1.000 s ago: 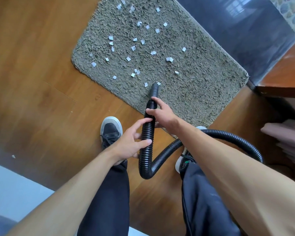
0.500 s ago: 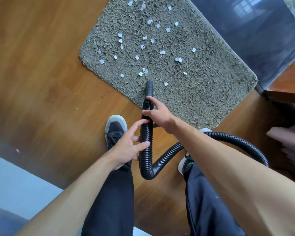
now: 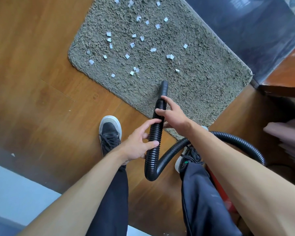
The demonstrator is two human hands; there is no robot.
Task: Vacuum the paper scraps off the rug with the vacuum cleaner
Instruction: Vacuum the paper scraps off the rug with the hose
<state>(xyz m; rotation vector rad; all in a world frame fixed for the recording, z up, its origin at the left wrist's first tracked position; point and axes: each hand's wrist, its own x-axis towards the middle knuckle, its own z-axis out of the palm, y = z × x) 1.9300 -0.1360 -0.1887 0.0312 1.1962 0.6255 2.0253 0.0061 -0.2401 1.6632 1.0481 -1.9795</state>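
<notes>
Now we hold the black ribbed vacuum hose (image 3: pixel 155 133) in both hands. Our right hand (image 3: pixel 173 115) curls round it just behind the smooth nozzle (image 3: pixel 164 87), and our left hand (image 3: pixel 136 146) grasps it lower down between thumb and fingers. The nozzle points over the near part of the grey shaggy rug (image 3: pixel 203 79); we cannot tell whether it touches. White paper scraps (image 3: pixel 153 49) lie scattered further across the rug. The hose loops above the wooden floor (image 3: pixel 32 82) between our sneakers (image 3: pixel 110 132).
</notes>
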